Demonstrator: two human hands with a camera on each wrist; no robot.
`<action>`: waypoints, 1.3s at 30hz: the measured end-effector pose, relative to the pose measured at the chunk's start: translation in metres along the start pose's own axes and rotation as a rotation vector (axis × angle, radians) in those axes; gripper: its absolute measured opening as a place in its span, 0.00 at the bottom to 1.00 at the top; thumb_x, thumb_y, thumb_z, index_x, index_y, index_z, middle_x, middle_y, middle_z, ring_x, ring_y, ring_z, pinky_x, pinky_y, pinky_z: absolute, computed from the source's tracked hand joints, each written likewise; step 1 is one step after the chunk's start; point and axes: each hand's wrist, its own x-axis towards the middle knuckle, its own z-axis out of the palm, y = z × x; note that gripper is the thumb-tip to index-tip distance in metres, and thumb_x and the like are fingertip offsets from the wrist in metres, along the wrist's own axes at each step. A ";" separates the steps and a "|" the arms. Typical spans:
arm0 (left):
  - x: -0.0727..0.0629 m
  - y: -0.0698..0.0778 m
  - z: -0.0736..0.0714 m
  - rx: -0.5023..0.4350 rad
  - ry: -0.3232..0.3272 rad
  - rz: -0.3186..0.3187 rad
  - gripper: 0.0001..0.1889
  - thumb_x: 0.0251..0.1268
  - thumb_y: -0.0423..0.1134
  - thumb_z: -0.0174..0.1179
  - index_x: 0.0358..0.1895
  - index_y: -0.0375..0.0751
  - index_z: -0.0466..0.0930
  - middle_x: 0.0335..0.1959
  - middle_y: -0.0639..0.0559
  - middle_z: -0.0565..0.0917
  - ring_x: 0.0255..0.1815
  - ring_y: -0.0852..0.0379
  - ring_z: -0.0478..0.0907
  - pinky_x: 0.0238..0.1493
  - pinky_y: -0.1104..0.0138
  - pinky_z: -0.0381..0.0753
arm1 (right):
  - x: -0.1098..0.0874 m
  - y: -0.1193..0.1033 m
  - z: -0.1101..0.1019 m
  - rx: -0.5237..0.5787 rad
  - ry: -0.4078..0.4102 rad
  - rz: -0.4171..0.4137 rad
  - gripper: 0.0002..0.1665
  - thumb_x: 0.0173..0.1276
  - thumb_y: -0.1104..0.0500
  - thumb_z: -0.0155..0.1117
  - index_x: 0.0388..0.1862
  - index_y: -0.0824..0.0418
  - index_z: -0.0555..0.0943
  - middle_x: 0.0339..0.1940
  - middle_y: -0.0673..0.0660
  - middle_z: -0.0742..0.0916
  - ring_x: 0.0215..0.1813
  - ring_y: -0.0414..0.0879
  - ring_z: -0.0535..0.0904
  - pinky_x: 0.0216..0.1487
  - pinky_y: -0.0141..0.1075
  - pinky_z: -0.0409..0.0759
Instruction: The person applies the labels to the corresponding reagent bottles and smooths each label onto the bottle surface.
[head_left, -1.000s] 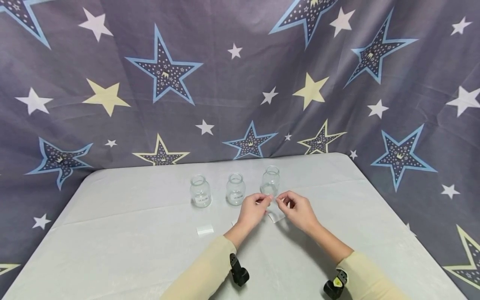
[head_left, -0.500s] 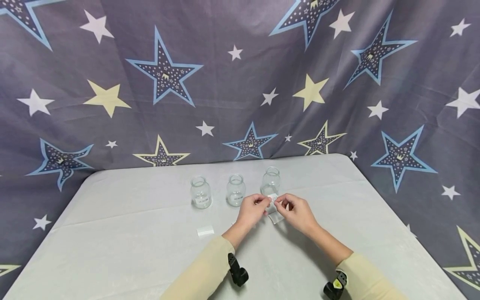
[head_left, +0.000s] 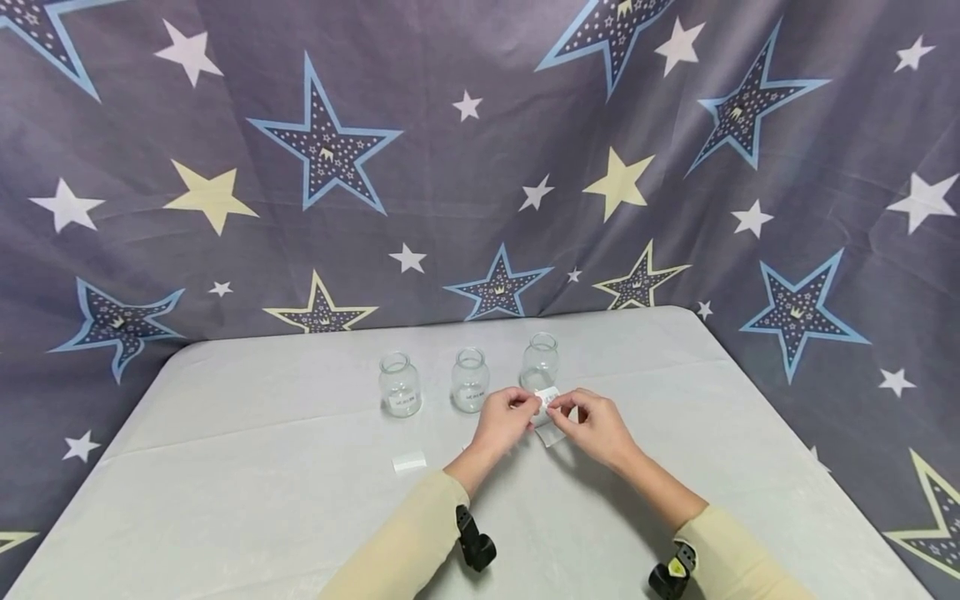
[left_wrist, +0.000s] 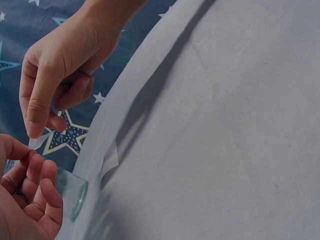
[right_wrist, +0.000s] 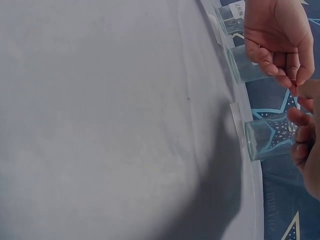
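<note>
A small white printed label is pinched at its edges between my two hands. On its left side, the thumb and fingertips of my left hand grip it. My right hand pinches the other side with thumb and forefinger. Just behind the label stands a clear glass jar, its lower part overlapped by the label in the head view. Below the fingers a pale slip lies on the table. The left wrist view shows the label edge-on between the fingertips.
Two more clear jars stand to the left, the leftmost jar and the middle jar, each bearing a printed label. Another white slip lies in front of the leftmost jar. A star-patterned curtain hangs behind the white-covered table.
The label has come into clearer view between the fingers, its printed face now turned upward. Both hands have barely shifted; the right fingertips have edged slightly left.
</note>
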 end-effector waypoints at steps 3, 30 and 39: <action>0.000 0.000 0.001 0.002 -0.002 0.002 0.09 0.60 0.37 0.57 0.35 0.33 0.82 0.26 0.48 0.82 0.18 0.63 0.75 0.22 0.74 0.71 | 0.000 0.001 -0.002 0.011 -0.008 0.002 0.03 0.58 0.60 0.69 0.30 0.59 0.85 0.23 0.48 0.83 0.19 0.32 0.64 0.20 0.26 0.64; 0.002 0.001 0.000 0.160 -0.027 0.088 0.10 0.63 0.38 0.57 0.39 0.35 0.82 0.31 0.47 0.81 0.22 0.65 0.73 0.23 0.74 0.73 | 0.012 0.013 -0.007 0.003 0.044 0.281 0.08 0.61 0.59 0.65 0.33 0.64 0.84 0.29 0.55 0.86 0.32 0.38 0.74 0.33 0.26 0.72; 0.002 0.002 0.002 0.315 0.080 0.096 0.06 0.58 0.41 0.62 0.33 0.42 0.83 0.28 0.53 0.82 0.25 0.64 0.71 0.27 0.73 0.71 | 0.013 0.015 -0.007 0.041 0.039 0.255 0.06 0.59 0.59 0.67 0.31 0.62 0.84 0.27 0.54 0.86 0.30 0.35 0.74 0.32 0.26 0.71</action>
